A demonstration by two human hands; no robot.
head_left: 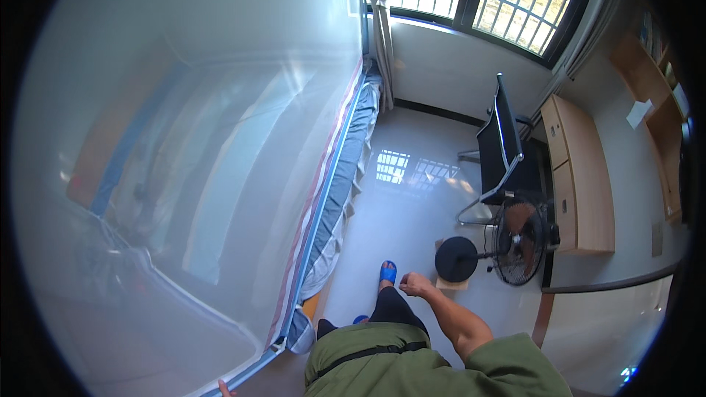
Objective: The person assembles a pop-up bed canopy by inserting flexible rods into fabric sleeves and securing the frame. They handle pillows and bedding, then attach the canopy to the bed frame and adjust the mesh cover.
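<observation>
Between bed and chair: open, glossy floor is being lit.
Net: sheer, whitish mesh is being draped over the bed, bounded by blue trim.
Left hand: trim is being touched; the grip's closure cannot be told.
Right hand: grip is being curled into a loose fist, contents hidden.

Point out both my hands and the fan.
Left hand (pixel 225 390): head view, on its visible fingers.
Right hand (pixel 417 284): head view, on the middle of the hand.
Fan (pixel 517 239): head view, on the hub within its cage.
</observation>
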